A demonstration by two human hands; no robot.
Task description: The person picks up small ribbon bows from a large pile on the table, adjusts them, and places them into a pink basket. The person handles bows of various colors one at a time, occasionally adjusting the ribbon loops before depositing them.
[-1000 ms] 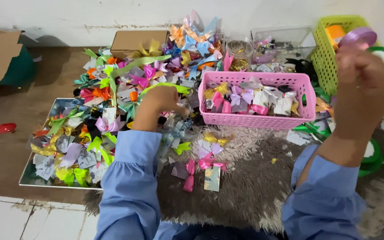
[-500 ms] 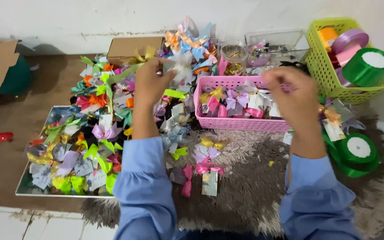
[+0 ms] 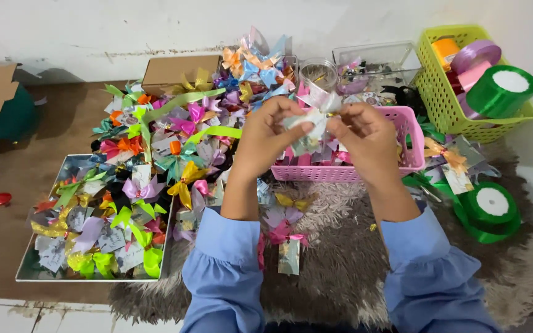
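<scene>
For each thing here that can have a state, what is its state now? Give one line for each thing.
Left hand: raised, fingers pinching the small pale tag.
Right hand: raised, pinching the same tag.
Small pale tag: held up between both hands.
Pink basket: upright, holding bows.
Yellow-green basket: upright, filled with ribbon rolls.
Green ribbon roll: lying flat on the rug.
Flat tray: heaped with bows.

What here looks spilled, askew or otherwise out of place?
Ribbon bows overflow the shallow tray across the floor to the cardboard box. A few bows lie loose on the shaggy rug. Nothing looks damaged.
</scene>
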